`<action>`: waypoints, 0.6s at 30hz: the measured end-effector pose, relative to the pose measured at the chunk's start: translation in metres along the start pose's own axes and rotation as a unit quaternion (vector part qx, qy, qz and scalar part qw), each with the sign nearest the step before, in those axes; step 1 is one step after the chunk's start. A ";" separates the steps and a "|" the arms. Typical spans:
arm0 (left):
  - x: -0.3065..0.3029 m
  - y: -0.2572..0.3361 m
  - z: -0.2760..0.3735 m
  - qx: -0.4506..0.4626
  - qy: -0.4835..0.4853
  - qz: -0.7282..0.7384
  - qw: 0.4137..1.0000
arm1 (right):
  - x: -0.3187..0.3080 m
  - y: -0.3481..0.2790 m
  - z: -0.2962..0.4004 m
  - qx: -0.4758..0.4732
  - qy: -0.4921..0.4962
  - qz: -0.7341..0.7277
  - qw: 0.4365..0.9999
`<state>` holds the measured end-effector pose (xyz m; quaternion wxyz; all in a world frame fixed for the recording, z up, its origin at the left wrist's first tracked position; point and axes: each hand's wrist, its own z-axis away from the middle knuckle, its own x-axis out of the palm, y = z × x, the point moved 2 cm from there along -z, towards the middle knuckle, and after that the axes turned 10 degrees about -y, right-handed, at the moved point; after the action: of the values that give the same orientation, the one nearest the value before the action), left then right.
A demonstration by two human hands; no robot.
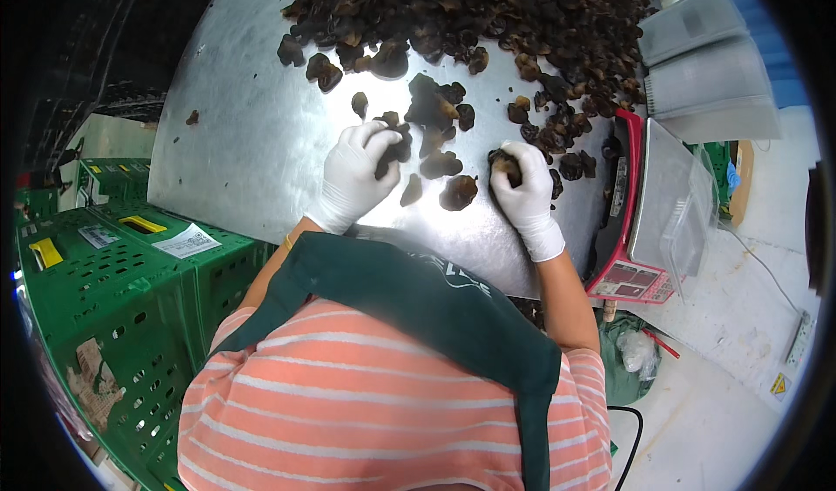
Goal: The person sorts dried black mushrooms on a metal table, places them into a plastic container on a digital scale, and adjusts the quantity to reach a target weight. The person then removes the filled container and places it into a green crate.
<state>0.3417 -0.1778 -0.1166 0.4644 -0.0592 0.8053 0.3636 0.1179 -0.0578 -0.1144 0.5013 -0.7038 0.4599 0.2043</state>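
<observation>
Both my hands wear thin white gloves over a stainless steel table (pixel 222 112). My left hand (pixel 359 164) grips a dark wood ear mushroom piece (pixel 397 143) between thumb and fingers. In my right hand (pixel 524 181) is another brown wood ear piece (pixel 506 166), partly hidden by the fingers. Several loose wood ear pieces lie between the hands, among them a rounded brown one (pixel 459 192) and a flat dark one (pixel 441 164). Beyond them, a large heap of wood ear mushrooms (pixel 470 8) covers the far part of the table.
A red digital scale (pixel 630 230) with a metal pan stands at the right edge. Clear plastic containers (pixel 708 66) are stacked behind it. Green perforated crates (pixel 124 282) stand at my left. A green bag (pixel 627 360) rests low on the right, near a black cable (pixel 637 432).
</observation>
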 end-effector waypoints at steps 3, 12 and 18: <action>-0.007 -0.012 -0.003 -0.048 0.055 0.139 0.988 | -0.004 0.014 0.004 0.197 0.062 -0.231 0.951; -0.016 0.018 -0.048 -0.172 -0.072 0.879 0.438 | -0.078 0.005 -0.001 0.225 0.177 -0.770 0.571; 0.014 0.086 -0.096 -0.181 -0.245 0.878 0.370 | -0.195 0.007 0.046 0.094 0.276 -0.683 0.670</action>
<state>0.2295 -0.1735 -0.0528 0.0393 0.6900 0.1705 0.7023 0.0241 0.0691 0.0087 0.4145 -0.7949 -0.0150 -0.4429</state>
